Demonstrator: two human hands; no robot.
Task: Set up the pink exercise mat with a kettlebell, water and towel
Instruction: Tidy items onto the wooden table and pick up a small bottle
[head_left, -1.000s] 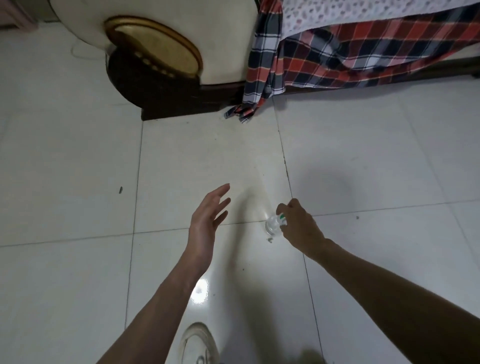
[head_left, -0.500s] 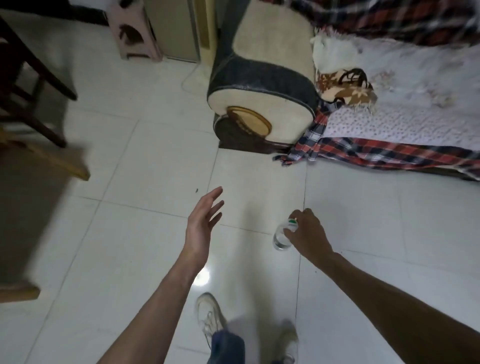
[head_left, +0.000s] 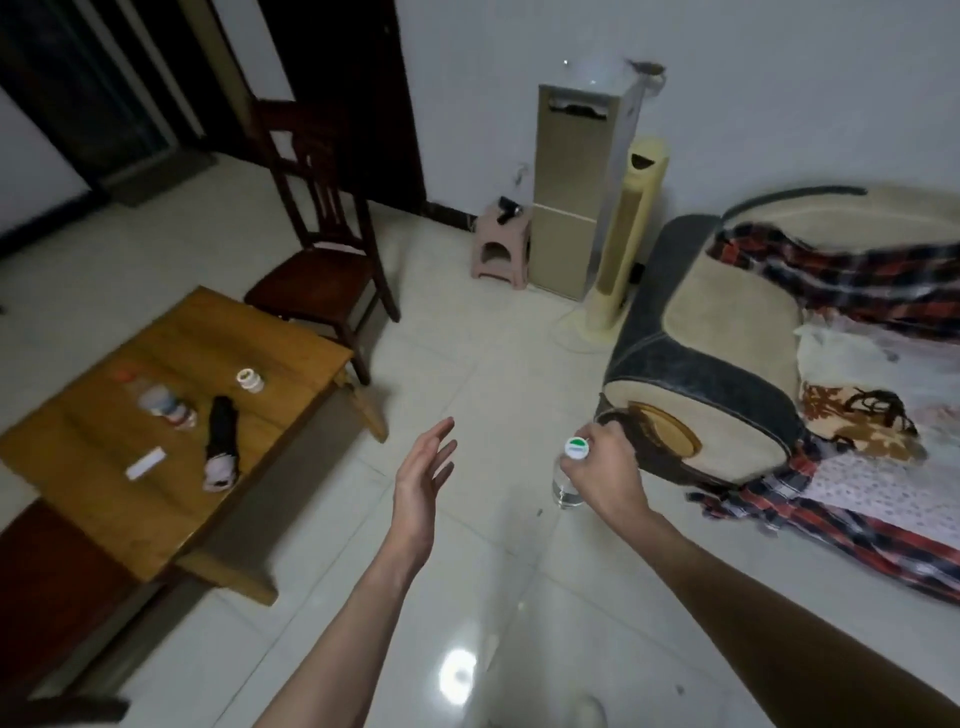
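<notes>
Water step: my right hand (head_left: 605, 470) grips the water bottle (head_left: 569, 475) by its neck, off the floor near the sofa (head_left: 727, 358), left hand (head_left: 423, 475) open & empty; no mat in view, so next I'd find it.

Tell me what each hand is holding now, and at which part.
The right hand holds a clear water bottle near its top, fingers around the neck just under the white and green cap. The left hand is open and holds nothing.

left hand (head_left: 422, 475) spread, right hand (head_left: 602, 473) gripping.
</notes>
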